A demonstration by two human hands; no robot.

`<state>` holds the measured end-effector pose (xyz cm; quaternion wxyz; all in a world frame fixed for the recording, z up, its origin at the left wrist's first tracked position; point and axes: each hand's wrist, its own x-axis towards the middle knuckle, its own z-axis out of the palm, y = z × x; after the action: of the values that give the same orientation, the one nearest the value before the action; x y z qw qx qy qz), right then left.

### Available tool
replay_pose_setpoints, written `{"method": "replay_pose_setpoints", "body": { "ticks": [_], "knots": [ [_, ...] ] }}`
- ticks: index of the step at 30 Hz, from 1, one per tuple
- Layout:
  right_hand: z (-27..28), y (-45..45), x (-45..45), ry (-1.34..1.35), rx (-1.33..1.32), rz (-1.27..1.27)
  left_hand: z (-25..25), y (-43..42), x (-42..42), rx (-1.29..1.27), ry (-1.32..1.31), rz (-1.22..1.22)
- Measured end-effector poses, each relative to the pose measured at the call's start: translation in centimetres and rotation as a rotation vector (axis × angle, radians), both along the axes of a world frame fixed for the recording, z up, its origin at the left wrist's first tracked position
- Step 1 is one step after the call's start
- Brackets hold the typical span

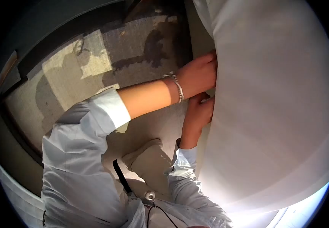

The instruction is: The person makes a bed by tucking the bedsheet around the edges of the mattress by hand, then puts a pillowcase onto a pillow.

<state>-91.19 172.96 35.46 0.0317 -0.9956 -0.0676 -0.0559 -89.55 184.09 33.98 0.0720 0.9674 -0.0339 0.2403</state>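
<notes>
Meeting a white sheet (270, 110), left hand (197, 76) and right hand (199, 113) curl, grip unclear.

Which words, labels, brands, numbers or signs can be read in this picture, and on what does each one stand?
None: no readable text shows.
The white sheet beside the left hand and right hand shows no lettering, nor do the sleeves.
Any mark on the bracelet would be too small to read.
</notes>
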Motion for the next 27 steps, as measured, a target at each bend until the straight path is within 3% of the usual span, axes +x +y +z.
{"method": "replay_pose_setpoints", "body": {
  "ticks": [3,4,6,7,9,11,13,15,17,18,24,27],
  "knots": [
    [0.6,1.9,-0.3,-0.142,-0.001,0.119,-0.5,0.8,0.8,-0.108,-0.263,0.06],
    [0.7,2.4,-0.2,-0.186,-0.006,0.157,-0.3,1.3,0.6,-0.108,-0.269,0.052],
    [1.9,1.9,-0.2,-0.11,-0.026,0.232,0.5,2.4,-0.1,-0.385,-0.14,-0.144],
    [1.9,1.6,-0.1,-0.117,-0.009,0.232,0.3,3.2,0.0,-0.367,-0.143,-0.146],
    [2.0,1.2,0.2,0.021,-0.044,0.231,-0.1,5.1,-0.3,-0.087,-0.125,-0.265],
    [2.4,0.6,0.3,0.064,-0.024,0.24,-0.7,5.3,-1.5,-0.054,-0.251,-0.307],
    [1.8,-0.6,0.2,-0.092,-0.067,0.453,-0.8,4.4,-3.2,-0.255,-0.312,-0.255],
    [1.8,-0.7,-0.4,-0.109,-0.042,0.437,-1.1,3.6,-3.5,-0.325,-0.253,-0.255],
    [2.3,0.2,-1.0,-0.116,0.041,0.424,-1.1,3.6,-3.1,-0.591,-0.108,-0.021],
    [2.0,0.3,-1.2,-0.12,0.051,0.424,-1.0,3.8,-2.8,-0.618,-0.095,-0.02],
    [1.6,-0.7,-2.0,-0.041,0.027,0.451,-3.1,5.1,0.2,-0.398,-0.388,-0.072],
    [1.3,0.1,-3.1,-0.015,0.036,0.43,-3.8,5.9,0.5,-0.277,-0.314,-0.048]
  ]
}}
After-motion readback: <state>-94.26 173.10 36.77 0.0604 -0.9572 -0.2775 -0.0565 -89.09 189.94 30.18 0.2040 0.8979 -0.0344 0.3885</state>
